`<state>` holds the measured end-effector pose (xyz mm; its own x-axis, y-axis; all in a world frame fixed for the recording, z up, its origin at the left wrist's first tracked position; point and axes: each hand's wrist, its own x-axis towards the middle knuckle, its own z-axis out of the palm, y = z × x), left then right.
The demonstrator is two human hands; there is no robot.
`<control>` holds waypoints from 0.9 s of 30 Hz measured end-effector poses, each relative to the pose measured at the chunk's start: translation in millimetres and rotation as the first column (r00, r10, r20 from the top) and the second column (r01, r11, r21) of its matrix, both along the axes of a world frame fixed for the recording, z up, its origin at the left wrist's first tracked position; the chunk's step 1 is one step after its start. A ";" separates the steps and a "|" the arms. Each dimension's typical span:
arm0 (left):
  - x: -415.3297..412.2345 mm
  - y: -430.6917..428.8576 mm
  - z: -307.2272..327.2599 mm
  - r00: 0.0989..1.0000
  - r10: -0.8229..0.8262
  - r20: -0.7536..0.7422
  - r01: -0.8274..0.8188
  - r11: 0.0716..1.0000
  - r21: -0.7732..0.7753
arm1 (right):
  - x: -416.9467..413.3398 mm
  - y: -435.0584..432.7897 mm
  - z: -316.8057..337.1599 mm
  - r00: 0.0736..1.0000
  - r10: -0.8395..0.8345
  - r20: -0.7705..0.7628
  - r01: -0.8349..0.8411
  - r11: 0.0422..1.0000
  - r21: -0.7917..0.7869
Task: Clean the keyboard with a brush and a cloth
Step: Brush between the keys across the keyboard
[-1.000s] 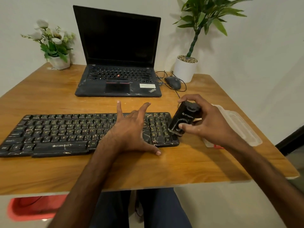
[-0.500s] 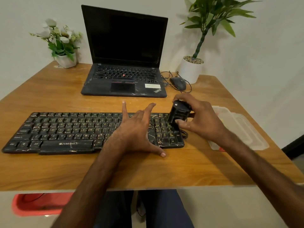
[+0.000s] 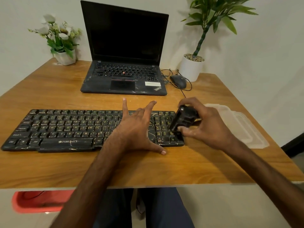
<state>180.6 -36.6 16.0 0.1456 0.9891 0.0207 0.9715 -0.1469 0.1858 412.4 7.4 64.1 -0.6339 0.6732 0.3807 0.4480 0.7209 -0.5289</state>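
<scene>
Keyboard (image 3: 69, 129) lies across centre-left of frame on table (image 3: 164, 167). Left hand (image 3: 134, 130) presses on it, fingers splayed. Right hand (image 3: 205, 125) pinches black brush (image 3: 182, 120) over right-end keys. Best: hold keyboard firm, sweep short strokes along key rows.

One keyboard (image 3: 82, 129), one laptop (image 3: 125, 63), one mouse (image 3: 178, 81), two potted plants (image 3: 62, 45) (image 3: 194, 63), two hands (image 3: 136, 130) (image 3: 209, 127), perhaps one clear container (image 3: 243, 127) at right.

Black keyboard (image 3: 69, 129) flat; brush (image 3: 184, 119) perhaps tilted.
</scene>
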 end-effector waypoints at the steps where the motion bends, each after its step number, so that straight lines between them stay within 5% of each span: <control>1: -0.2 0.6 -0.8 1.000 -0.001 -0.004 0.001 1.000 0.003 | 1.3 -7.8 -3.3 1.000 0.022 0.011 -0.021 1.000 -0.017; 5: 1.6 1.4 -0.5 1.000 -0.002 0.005 0.002 1.000 0.002 | 0.9 -25.4 -4.9 0.994 0.103 -0.040 -0.106 0.991 -0.078; 12: 4.6 1.0 2.7 1.000 0.021 -0.008 -0.021 1.000 -0.001 | -34.8 49.3 9.1 0.998 -0.013 0.054 0.005 0.990 0.142; 21: 3.3 1.6 -1.8 1.000 -0.003 0.012 0.003 1.000 0.018 | -17.5 -13.5 -6.2 0.977 0.208 0.042 -0.203 0.975 -0.091; 27: 3.9 0.7 1.8 1.000 0.021 0.001 -0.021 1.000 -0.011 | -28.5 43.3 9.5 0.998 -0.002 0.057 -0.001 0.998 0.061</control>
